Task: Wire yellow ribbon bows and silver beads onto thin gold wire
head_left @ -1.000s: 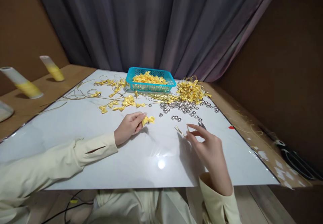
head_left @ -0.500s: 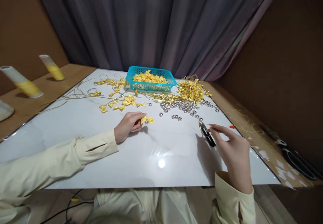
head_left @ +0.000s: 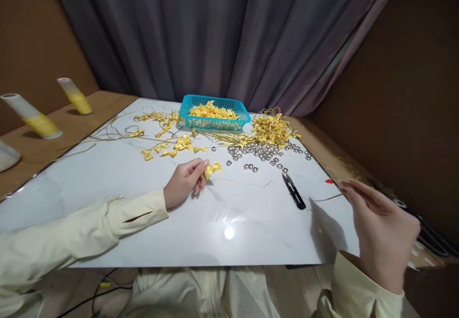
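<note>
Pinching a yellow ribbon bow (head_left: 213, 168) at the fingertips of the closed left hand (head_left: 184, 181); right hand (head_left: 380, 227) well off to its right, fingertips nipped on a thin gold thread (head_left: 324, 198) running back toward the bow. Seemingly drawing thread through the bow. Next calling for a firm pinch and an even pull, clear of the black snips (head_left: 294, 191) just left of the right hand.

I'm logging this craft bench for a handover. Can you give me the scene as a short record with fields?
Left hand: pinches a yellow bow on the white table
Right hand: pinches a gold thread at the table's right edge
Scissors: lie between the hands, untouched
Basket: blue, holds loose bows
Silver beads: scattered near the basket
</note>
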Motion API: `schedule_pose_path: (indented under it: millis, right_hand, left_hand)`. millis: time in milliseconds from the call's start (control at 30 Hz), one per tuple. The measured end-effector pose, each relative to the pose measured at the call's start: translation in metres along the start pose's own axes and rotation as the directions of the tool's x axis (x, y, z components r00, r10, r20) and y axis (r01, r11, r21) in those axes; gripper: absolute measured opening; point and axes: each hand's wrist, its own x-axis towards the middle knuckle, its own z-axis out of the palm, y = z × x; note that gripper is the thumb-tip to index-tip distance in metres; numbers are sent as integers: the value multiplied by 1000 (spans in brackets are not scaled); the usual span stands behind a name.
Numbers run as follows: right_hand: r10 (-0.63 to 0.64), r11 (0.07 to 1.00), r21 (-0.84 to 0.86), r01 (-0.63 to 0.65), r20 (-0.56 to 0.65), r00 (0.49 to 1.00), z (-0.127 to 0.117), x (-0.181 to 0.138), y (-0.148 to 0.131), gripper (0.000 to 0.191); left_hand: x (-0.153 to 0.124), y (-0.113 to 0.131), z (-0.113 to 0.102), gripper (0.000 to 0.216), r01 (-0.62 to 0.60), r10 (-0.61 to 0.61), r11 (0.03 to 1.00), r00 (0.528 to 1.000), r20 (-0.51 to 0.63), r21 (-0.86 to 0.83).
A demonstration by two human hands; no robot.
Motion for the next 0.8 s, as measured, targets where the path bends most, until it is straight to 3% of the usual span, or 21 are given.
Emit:
schedule_pose_path:
  millis: [100,167,233,300,433,567,700,800]
  right_hand:
    - [127,988,95,-122,-45,991,3,-2,-11,38]
    - [150,976,159,-146,-15,988,9,-2,-19,44]
    - [133,967,213,-140,47,990,17,-3,-26,52]
    - [106,957,258,-131,108,989,22,-4,-32,57]
    - [87,919,371,-130,130,988,24,-4,-42,50]
    - [63,910,394,-128,173,983,22,-2,-49,35]
    - [21,908,403,-114,229,973,20,-5,-50,24]
    - [63,891,428,-153,216,974,19,-11,-50,23]
  left_hand:
    - [-12,0,3,27,-202,184,957,977,103,209]
    - [-21,-2,4,24,-380,322,863,921,217,333]
    - [-31,-3,5,22,-545,439,723,837,327,425]
    - [-40,-5,7,24,-640,463,611,767,445,467]
    - [-50,-8,9,30,-728,457,546,673,582,414]
    - [-42,-16,8,35,-713,436,538,692,575,450]
    - [-22,-23,-2,35,-680,396,421,733,553,600]
    - [-3,-25,-15,37,-635,388,353,768,510,687]
